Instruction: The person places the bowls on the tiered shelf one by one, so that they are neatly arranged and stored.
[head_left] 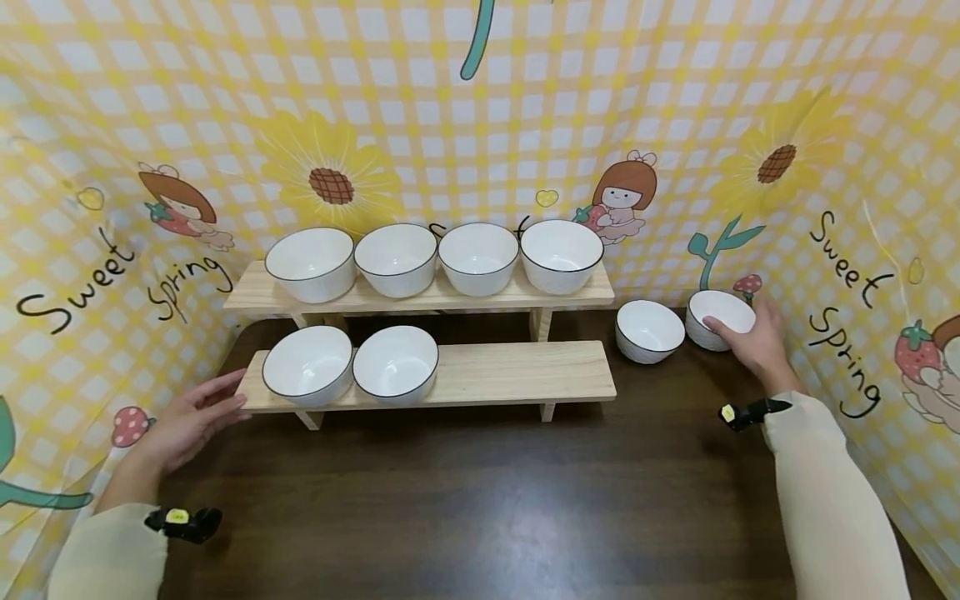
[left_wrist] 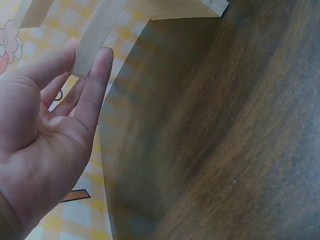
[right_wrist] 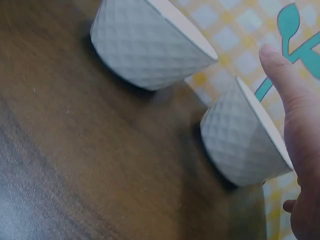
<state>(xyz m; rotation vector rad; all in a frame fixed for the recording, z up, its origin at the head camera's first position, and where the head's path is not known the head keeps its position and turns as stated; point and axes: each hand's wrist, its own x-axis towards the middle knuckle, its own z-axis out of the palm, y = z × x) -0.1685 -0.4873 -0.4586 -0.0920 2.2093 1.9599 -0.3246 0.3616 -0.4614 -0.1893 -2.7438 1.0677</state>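
Note:
My left hand point(head_left: 183, 425) is at the left end of the lower wooden shelf point(head_left: 525, 373). In the left wrist view, thumb and fingers pinch the end of its board point(left_wrist: 95, 45). My right hand point(head_left: 757, 342) is at a small white bowl point(head_left: 705, 333) with a dark rim, upright on the table at the far right. The thumb point(right_wrist: 287, 80) stretches over the bowl's opening, with the other fingers on its right side, partly hidden. Just left of it stands a similar bowl point(head_left: 649, 333); both have a quilted outer pattern point(right_wrist: 240, 135).
Two larger white bowls point(head_left: 307, 367) sit on the left half of the lower shelf. Several more point(head_left: 480, 262) line the upper shelf point(head_left: 247, 287) behind. A checked yellow cloth point(head_left: 480, 125) surrounds the dark wooden table point(head_left: 480, 500) at the back and sides.

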